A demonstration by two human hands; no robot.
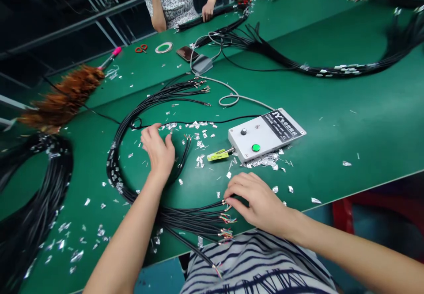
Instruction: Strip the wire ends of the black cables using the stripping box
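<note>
My left hand (158,150) hovers over the green table with its thumb and fingers apart, holding nothing I can see. Just right of it lie a few short black cables (185,154) with stripped ends. My right hand (253,196) pinches the end of a black cable (212,205) between thumb and index finger. That cable belongs to a curved bundle of black cables (114,152), whose near ends fan out with coloured inner wires bare. Beyond my hands sits a grey box (255,135) with a green button, a knob and a yellow-green clip (217,154) on its shaft.
Foil scraps (198,143) litter the green table (331,121). More cable bundles lie at left (46,188) and far right (331,69). A brown duster (69,93), red scissors (141,48), a tape roll (164,47) and a phone (187,54) lie farther back. Two people work across the table.
</note>
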